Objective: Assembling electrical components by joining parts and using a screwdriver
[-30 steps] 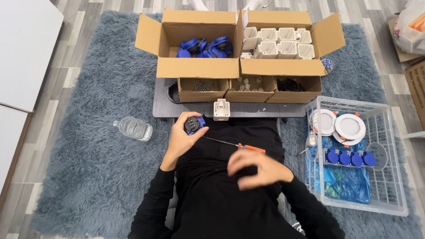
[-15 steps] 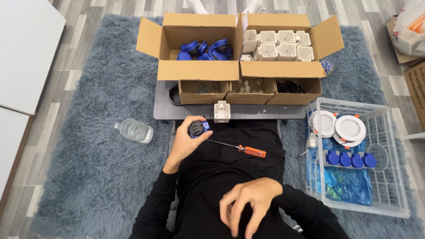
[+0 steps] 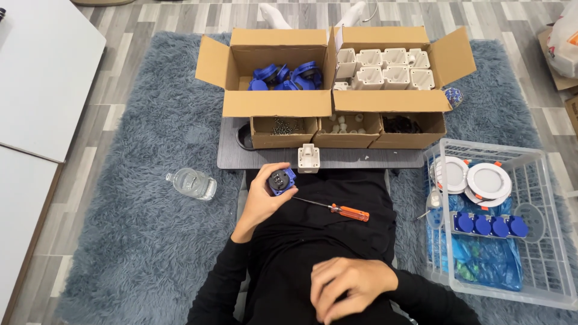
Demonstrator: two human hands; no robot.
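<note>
Blue and round, the socket part sits in our left hand, fingers clamped around its body with the dark face turned up, just in front of the white housing that stands on the grey board. Our right hand rests low on our black lap, fingers curled together and holding nothing we can see. Between the two hands the orange-handled screwdriver lies on the lap, its tip pointing toward the socket part. Beyond the board stand the cardboard boxes of blue and white parts. A wire basket sits at our right on the grey rug, and a clear bottle lies at our left.
</note>
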